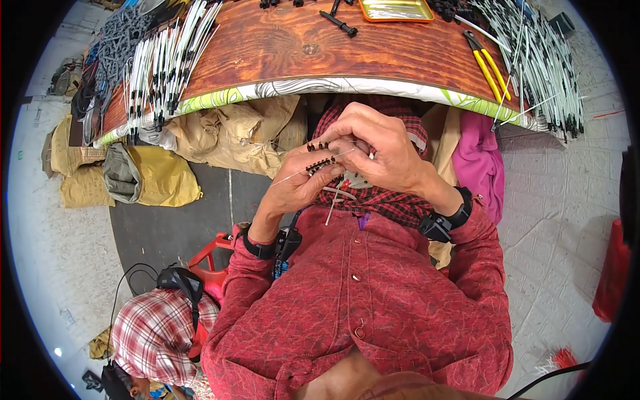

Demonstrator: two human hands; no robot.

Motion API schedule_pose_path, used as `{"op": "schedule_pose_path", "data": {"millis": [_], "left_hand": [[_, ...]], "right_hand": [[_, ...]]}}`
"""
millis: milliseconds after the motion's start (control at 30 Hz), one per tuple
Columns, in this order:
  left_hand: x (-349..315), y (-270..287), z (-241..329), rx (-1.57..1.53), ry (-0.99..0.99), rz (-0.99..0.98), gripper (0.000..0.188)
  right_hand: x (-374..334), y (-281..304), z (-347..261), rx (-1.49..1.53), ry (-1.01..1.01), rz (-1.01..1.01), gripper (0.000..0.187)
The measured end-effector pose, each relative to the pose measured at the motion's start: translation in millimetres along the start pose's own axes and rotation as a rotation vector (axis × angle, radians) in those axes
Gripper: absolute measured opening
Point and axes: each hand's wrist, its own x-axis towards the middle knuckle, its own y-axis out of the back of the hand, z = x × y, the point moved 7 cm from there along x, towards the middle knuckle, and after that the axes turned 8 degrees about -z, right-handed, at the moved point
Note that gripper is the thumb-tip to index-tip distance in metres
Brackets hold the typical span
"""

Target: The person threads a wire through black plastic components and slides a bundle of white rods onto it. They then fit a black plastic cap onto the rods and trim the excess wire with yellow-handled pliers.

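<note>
In front of my chest my left hand point(300, 181) is closed around small black toothed strips point(320, 165), which lie across its fingers. A thin pale wire point(291, 177) runs along the strips and sticks out on the left. My right hand point(387, 147) is closed in a pinch over the wire's other end, close beside the left fingers. The right fingertips partly hide what they grip. Below the hands, a white strip point(331, 210) and a small red piece point(345, 183) show against the checked cloth point(380, 200) on my lap.
A wooden table point(267, 50) carries bundles of white-and-black rods point(167, 63), more rods point(547, 77), yellow-handled pliers point(491, 67), an orange-rimmed tray point(397, 19) and black bolt-like pieces point(339, 25). Sacks point(163, 175) lie under it. Another person in a checked garment point(157, 330) is at lower left.
</note>
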Motion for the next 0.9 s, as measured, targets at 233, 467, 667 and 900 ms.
{"op": "schedule_pose_path", "data": {"millis": [233, 467, 667, 900], "left_hand": [[-12, 3, -21, -0.032, 0.174, -0.039, 0.014], [-10, 7, -14, -0.002, 0.086, 0.064, 0.014], [-23, 14, -29, -0.063, 0.183, 0.045, 0.013], [-20, 15, -31, -0.135, 0.16, 0.046, 0.014]], "right_hand": [[-1, -1, -2, -0.124, 0.029, 0.073, 0.021], [2, -1, -18, -0.369, 0.044, 0.15, 0.017], [8, -5, -15, -0.345, 0.013, 0.102, 0.025], [10, -6, -7, -0.248, 0.007, 0.067, 0.023]]}}
